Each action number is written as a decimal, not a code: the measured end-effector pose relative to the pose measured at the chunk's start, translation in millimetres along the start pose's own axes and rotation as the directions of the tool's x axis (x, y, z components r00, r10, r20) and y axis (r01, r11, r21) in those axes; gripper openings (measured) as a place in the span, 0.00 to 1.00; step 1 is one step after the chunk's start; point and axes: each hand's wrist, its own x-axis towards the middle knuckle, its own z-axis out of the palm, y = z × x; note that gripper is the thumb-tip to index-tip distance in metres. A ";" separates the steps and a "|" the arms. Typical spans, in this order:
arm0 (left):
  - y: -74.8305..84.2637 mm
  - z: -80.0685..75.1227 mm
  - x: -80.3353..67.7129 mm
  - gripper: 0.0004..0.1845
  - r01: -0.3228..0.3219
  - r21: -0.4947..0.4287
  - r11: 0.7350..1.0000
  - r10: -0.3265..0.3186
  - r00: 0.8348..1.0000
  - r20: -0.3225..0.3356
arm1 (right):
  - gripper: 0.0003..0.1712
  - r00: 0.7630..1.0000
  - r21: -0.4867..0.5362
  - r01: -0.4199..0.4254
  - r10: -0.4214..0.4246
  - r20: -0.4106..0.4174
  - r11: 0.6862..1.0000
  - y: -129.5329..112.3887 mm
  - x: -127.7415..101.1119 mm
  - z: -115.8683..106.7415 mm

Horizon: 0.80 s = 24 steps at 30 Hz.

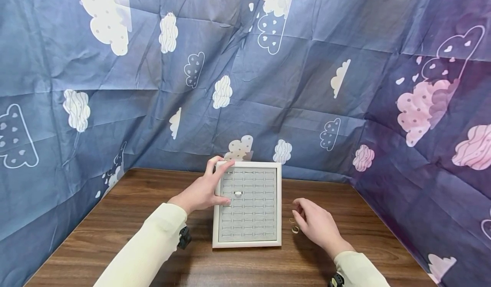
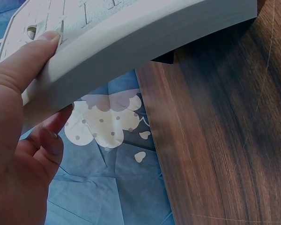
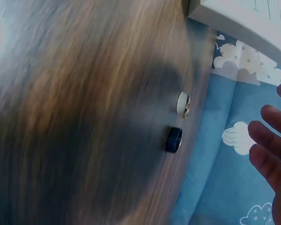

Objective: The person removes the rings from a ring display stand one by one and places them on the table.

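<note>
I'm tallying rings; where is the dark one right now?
In the right wrist view, the dark ring is on the wooden table, just below the pale ring and left of the right hand.

Looks like a makeshift booth tbh, creased blue cloud-print fabric (image 1: 291, 93) hanging behind and on both sides of a wood-grain surface (image 1: 142, 189), can't tell if it's home or office.
</note>
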 end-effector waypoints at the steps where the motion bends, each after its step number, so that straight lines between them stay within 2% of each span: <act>1: -0.4 0.1 -0.1 0.62 0.001 0.001 1.000 -0.001 1.000 -0.001 | 0.10 1.000 0.005 0.003 -0.002 -0.004 1.000 -1.5 1.1 0.7; 17: -1.6 -2.1 -0.8 0.61 -0.013 -0.009 1.000 0.013 1.000 -0.002 | 0.10 1.000 0.085 0.025 -0.023 -0.020 0.996 -28.4 15.9 4.7; 24: -1.9 -1.8 -0.4 0.61 -0.016 -0.017 1.000 0.016 1.000 0.010 | 0.07 0.997 0.117 -0.019 0.027 -0.068 0.993 -34.7 18.4 5.6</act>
